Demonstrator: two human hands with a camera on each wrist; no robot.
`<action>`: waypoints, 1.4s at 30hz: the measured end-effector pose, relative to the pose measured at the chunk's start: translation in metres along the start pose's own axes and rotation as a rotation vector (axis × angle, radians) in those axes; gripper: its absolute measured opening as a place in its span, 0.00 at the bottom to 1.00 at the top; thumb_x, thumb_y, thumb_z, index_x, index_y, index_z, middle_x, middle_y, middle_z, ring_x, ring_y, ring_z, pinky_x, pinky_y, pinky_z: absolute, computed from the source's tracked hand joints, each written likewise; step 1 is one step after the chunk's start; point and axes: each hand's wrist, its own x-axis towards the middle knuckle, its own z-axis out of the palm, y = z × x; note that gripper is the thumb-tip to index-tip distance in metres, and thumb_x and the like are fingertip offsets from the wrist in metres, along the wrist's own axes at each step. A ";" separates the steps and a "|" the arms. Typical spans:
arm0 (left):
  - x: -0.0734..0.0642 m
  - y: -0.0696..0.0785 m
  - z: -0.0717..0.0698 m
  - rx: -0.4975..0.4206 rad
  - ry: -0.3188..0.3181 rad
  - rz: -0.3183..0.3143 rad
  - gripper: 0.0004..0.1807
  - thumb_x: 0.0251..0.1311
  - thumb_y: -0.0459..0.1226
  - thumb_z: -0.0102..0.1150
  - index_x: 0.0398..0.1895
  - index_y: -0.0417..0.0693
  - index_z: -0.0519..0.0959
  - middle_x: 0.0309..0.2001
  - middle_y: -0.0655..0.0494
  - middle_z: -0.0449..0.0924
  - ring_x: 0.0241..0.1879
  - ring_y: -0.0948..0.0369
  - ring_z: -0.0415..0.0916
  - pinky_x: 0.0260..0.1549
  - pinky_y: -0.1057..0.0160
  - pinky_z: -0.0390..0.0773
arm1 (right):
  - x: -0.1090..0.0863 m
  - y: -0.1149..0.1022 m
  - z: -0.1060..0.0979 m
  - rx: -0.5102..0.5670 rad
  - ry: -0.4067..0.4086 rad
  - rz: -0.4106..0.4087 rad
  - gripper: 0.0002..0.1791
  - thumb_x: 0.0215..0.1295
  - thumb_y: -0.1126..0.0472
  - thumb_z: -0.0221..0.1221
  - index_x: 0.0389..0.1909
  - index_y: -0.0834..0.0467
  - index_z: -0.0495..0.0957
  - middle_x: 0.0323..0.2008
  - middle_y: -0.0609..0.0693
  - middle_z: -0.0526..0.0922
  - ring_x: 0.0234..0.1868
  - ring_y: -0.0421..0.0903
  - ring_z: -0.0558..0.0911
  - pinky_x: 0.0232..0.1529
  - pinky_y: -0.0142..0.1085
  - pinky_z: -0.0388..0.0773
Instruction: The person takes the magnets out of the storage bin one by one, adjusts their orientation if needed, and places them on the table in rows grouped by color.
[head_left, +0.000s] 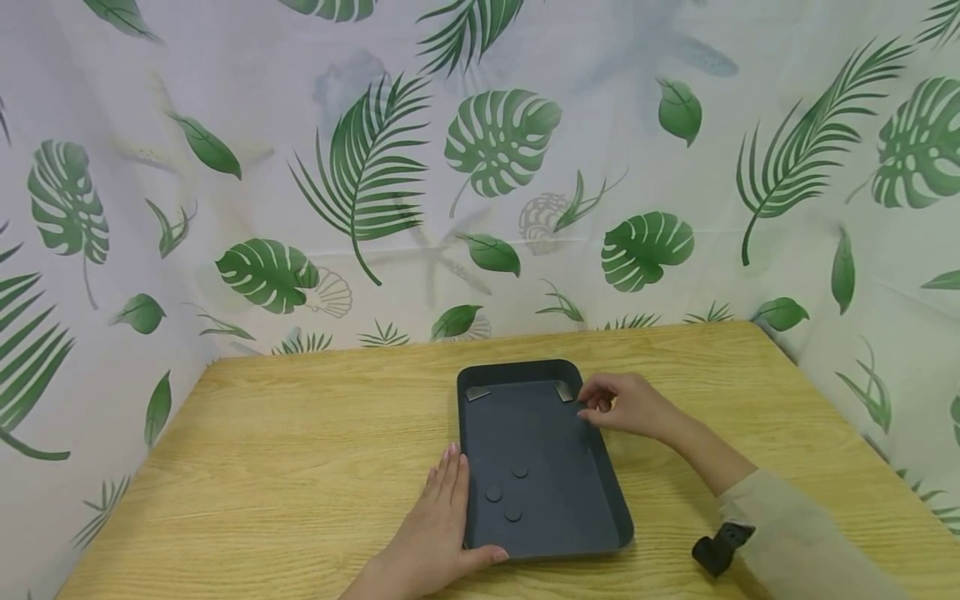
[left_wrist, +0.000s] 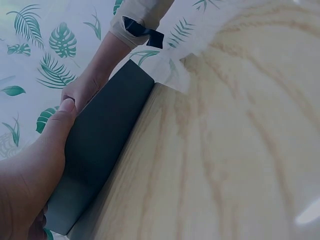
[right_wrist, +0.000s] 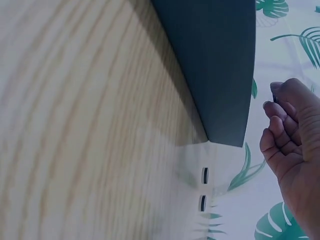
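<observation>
A dark grey rectangular tray (head_left: 540, 433) lies on the wooden table. Three small dark discs (head_left: 512, 515) sit on its floor toward the near end. Two small shiny metallic pieces (head_left: 477, 392) lie in its far corners, one left and one right. My left hand (head_left: 438, 525) rests against the tray's left side with fingers straight, its thumb at the near edge. Over the right rim, near the far right corner, is my right hand (head_left: 626, 404). Its thumb and index finger pinch a small dark piece (right_wrist: 274, 97), mostly hidden by the fingers.
The wooden table (head_left: 300, 467) extends on both sides of the tray. Behind it hangs a white cloth (head_left: 405, 325) with green leaf prints. A black device (head_left: 722, 548) is strapped at the right sleeve. Two small dark slot-like marks (right_wrist: 205, 175) show in the right wrist view.
</observation>
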 end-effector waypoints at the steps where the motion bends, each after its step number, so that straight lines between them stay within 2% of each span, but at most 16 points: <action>1: 0.000 0.000 0.000 -0.003 0.001 0.001 0.60 0.56 0.67 0.49 0.72 0.28 0.42 0.74 0.34 0.32 0.73 0.44 0.30 0.67 0.44 0.50 | 0.000 0.001 -0.001 -0.007 0.004 0.020 0.06 0.55 0.66 0.66 0.34 0.60 0.80 0.25 0.40 0.78 0.25 0.31 0.73 0.26 0.29 0.73; 9: 0.000 0.000 0.001 -0.006 0.002 0.001 0.60 0.55 0.67 0.50 0.72 0.29 0.42 0.74 0.34 0.32 0.73 0.44 0.30 0.67 0.44 0.49 | 0.000 0.008 -0.010 0.004 0.075 0.150 0.06 0.56 0.64 0.66 0.34 0.58 0.81 0.26 0.44 0.80 0.26 0.35 0.76 0.27 0.31 0.75; 18: 0.001 -0.001 0.001 0.006 -0.010 -0.012 0.60 0.55 0.68 0.49 0.72 0.30 0.41 0.74 0.36 0.30 0.74 0.46 0.29 0.68 0.45 0.48 | 0.005 0.024 -0.023 -0.014 0.091 0.288 0.07 0.57 0.64 0.65 0.35 0.63 0.81 0.28 0.49 0.82 0.29 0.42 0.79 0.29 0.33 0.76; 25: 0.001 -0.001 0.001 0.006 -0.006 -0.013 0.61 0.55 0.68 0.50 0.72 0.30 0.41 0.74 0.36 0.30 0.74 0.46 0.28 0.68 0.45 0.48 | 0.006 0.034 -0.030 -0.045 0.108 0.343 0.10 0.58 0.61 0.64 0.36 0.64 0.80 0.29 0.51 0.83 0.30 0.43 0.79 0.30 0.34 0.76; 34: 0.001 -0.002 0.002 -0.006 0.000 -0.008 0.61 0.55 0.68 0.50 0.72 0.30 0.41 0.74 0.36 0.30 0.74 0.46 0.28 0.68 0.45 0.48 | 0.001 0.047 -0.033 -0.053 0.129 0.427 0.11 0.60 0.61 0.62 0.38 0.66 0.78 0.33 0.56 0.82 0.34 0.49 0.80 0.32 0.37 0.76; 42: 0.000 -0.001 0.001 0.000 0.007 -0.001 0.61 0.55 0.68 0.49 0.72 0.29 0.42 0.74 0.35 0.31 0.74 0.45 0.29 0.68 0.45 0.49 | -0.005 0.056 -0.034 -0.084 0.139 0.459 0.13 0.61 0.61 0.61 0.41 0.68 0.78 0.35 0.60 0.82 0.38 0.54 0.80 0.35 0.42 0.77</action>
